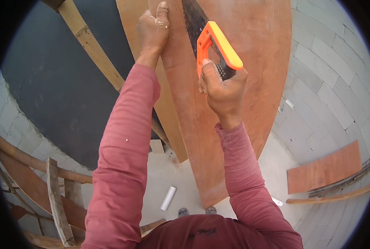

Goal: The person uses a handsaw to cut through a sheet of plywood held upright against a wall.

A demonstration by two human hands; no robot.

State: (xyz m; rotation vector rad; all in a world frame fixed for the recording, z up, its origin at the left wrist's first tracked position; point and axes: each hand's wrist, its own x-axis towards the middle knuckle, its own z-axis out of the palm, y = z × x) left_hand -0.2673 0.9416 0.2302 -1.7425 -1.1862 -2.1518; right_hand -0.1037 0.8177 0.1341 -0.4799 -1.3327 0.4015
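Observation:
My right hand [224, 89] is wrapped round the orange and black handle of a hand saw [218, 39]. Its dark blade runs up and away from the handle, against a large reddish-brown plywood board [255, 70], out past the top of the view. To the left, my left hand [153, 33] is closed on the board's left edge, thumb on top and pale sawdust on the skin. Its curled fingertips are hidden. A lighter strip of wood [174, 128] shows beside and under that edge.
A dark panel [56, 83] and a bamboo pole [95, 50] lie to the left. Wooden poles and planks [58, 199] fill the lower left. Grey block walling [326, 62] curves along the right, above a small plywood piece [324, 168]. A white tube [168, 198] lies on the floor.

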